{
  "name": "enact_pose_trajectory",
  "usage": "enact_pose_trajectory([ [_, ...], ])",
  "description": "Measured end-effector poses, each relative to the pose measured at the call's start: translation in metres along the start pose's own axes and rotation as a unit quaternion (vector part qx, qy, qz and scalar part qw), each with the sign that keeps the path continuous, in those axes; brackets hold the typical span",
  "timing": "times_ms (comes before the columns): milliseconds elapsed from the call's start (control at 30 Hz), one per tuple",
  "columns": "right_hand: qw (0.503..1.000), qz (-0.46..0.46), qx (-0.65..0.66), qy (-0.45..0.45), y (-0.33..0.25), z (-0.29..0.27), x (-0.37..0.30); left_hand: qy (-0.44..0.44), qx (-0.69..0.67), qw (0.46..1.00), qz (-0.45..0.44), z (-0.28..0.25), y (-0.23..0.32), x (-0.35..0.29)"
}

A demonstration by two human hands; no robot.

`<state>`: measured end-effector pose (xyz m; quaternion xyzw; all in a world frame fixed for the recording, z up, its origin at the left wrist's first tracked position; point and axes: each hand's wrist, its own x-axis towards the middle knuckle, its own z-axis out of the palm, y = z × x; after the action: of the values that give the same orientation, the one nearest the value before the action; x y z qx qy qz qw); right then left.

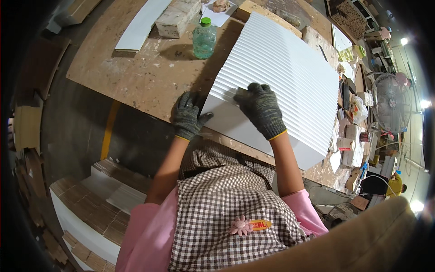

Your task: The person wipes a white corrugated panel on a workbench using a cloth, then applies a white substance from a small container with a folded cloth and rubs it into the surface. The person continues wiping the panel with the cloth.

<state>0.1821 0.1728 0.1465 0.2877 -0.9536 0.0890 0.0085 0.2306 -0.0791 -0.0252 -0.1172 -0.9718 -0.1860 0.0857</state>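
A white panel (pixel 294 68) with rows of raised ribs lies slanted across the worktable (pixel 122 77), its smooth border toward me. My right hand (pixel 262 111), in a dark grey knitted glove, is closed on a small grey-brown pad (pixel 243 94) where the ribs meet the smooth border. The glove partly covers the pad, and its exact kind does not show. Gloved the same way, my left hand (pixel 188 119) is at the panel's left corner with fingers spread and the thumb toward the smooth border. It holds nothing.
Beyond my left hand stand a clear bottle (pixel 204 41) with a green cap, a worn block (pixel 178 20) and a white board (pixel 139 26). Boards (pixel 86 206) are stacked at lower left. A large fan (pixel 390 102) and a person in yellow (pixel 395 186) are far right.
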Motion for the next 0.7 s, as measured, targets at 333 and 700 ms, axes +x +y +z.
enact_pose_trajectory([
  [333,0.997,0.063,-0.034,0.021,-0.012,0.010,-0.010,0.051,-0.004,0.999,0.017,0.009,-0.004,-0.001],
  [700,0.982,0.183,-0.052,0.021,-0.021,0.010,-0.014,0.003,0.007,1.000,-0.001,-0.001,0.003,0.005],
])
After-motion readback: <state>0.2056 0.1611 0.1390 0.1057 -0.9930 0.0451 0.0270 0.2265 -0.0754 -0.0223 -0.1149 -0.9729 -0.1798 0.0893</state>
